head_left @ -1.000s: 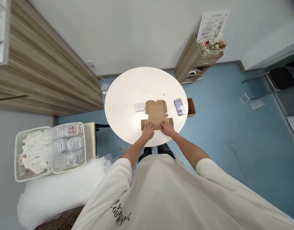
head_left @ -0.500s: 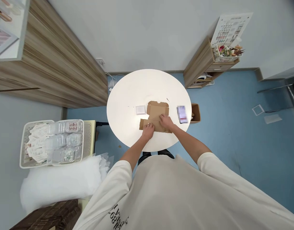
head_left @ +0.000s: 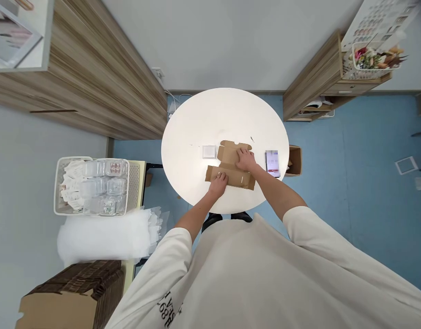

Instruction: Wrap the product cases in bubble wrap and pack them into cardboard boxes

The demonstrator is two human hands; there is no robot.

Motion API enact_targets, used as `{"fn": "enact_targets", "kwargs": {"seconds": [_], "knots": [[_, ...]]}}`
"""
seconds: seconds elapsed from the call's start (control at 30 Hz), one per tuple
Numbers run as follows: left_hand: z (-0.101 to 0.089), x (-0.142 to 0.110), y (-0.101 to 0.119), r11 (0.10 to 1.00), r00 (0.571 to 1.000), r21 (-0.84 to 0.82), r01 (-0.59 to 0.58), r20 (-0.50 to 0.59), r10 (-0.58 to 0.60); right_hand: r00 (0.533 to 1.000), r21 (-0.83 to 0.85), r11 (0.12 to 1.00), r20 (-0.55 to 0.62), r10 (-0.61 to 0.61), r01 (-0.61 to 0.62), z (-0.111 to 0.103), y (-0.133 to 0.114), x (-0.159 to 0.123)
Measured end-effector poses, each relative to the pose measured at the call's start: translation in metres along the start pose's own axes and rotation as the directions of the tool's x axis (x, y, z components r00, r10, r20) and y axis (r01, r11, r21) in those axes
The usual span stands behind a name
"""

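Observation:
An unfolded brown cardboard box [head_left: 228, 156] lies on the white round table [head_left: 196, 119], its lid and notched tuck flap spread away from me. My left hand [head_left: 218, 183] is closed over the near edge of the box, left of centre, with a ring on one finger; its thumb is hidden. My right hand [head_left: 246, 160] rests on the lid panel with fingers stretched out, pressing on the board. Just left of the box sits a small clear square case [head_left: 209, 151]. A phone with a lit screen [head_left: 272, 163] lies to the right of my right hand.
To the left, a white basket [head_left: 57, 187] holds clear packs and cards, above a stack of white padded sheets [head_left: 103, 237] and flattened cardboard boxes [head_left: 62, 310]. An open carton [head_left: 295, 160] stands on the floor right of the table. Wooden cabinets [head_left: 103, 55] flank the wall.
My right hand has moved forward from the crease onto the lid panel, its fingers now spread out. My left hand stays at the near edge. The camera view has shifted.

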State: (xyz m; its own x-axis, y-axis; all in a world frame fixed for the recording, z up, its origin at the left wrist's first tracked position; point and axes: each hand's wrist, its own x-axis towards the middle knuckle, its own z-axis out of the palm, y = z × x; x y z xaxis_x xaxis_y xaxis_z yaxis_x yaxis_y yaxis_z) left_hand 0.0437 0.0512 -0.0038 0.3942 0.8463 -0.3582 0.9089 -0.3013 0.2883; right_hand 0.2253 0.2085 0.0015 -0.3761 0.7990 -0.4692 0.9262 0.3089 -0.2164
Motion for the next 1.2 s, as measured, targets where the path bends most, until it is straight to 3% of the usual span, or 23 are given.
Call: {"fn": "enact_targets", "kwargs": {"seconds": [0.23,0.4,0.57,0.77,0.93,1.0,1.07,1.13,1.17,1.2], "knots": [[0.001,0.003,0.004,0.999,0.999,-0.015,0.033,-0.009,-0.033,0.995,0.003,0.999,0.094,-0.039,0.039,0.002,-0.005,-0.013],[0.003,0.003,0.006,0.996,0.997,-0.057,0.074,-0.009,-0.074,0.978,0.000,0.992,0.171,-0.122,0.124,0.017,-0.020,-0.050],[0.001,0.002,0.008,0.992,0.997,-0.099,0.081,-0.002,-0.082,0.981,-0.048,0.988,0.138,-0.139,0.147,0.031,-0.033,-0.082],[-0.003,-0.001,0.010,0.987,0.997,-0.144,0.075,-0.022,-0.079,0.984,-0.084,0.989,0.140,-0.108,0.120,0.032,-0.036,-0.084],[-0.011,-0.024,0.003,0.979,0.987,-0.185,0.083,-0.119,-0.106,0.984,-0.081,0.991,0.155,-0.089,0.103,0.032,-0.037,-0.084],[-0.015,-0.035,-0.005,0.943,0.951,-0.261,0.205,-0.176,-0.255,0.984,-0.079,0.992,0.158,-0.088,0.102,0.033,-0.037,-0.085],[-0.018,-0.043,-0.015,0.842,0.856,-0.375,0.388,-0.191,-0.480,0.983,-0.077,0.992,0.161,-0.091,0.104,0.034,-0.037,-0.085],[-0.020,-0.046,-0.028,0.684,0.745,-0.508,0.524,-0.116,-0.657,0.982,-0.077,0.992,0.167,-0.090,0.104,0.034,-0.036,-0.085],[-0.020,-0.045,-0.034,0.606,0.715,-0.573,0.552,-0.048,-0.698,0.982,-0.077,0.992,0.170,-0.088,0.102,0.034,-0.036,-0.085],[-0.020,-0.044,-0.039,0.538,0.712,-0.635,0.554,0.026,-0.702,0.981,-0.077,0.992,0.172,-0.085,0.100,0.034,-0.036,-0.084]]}}
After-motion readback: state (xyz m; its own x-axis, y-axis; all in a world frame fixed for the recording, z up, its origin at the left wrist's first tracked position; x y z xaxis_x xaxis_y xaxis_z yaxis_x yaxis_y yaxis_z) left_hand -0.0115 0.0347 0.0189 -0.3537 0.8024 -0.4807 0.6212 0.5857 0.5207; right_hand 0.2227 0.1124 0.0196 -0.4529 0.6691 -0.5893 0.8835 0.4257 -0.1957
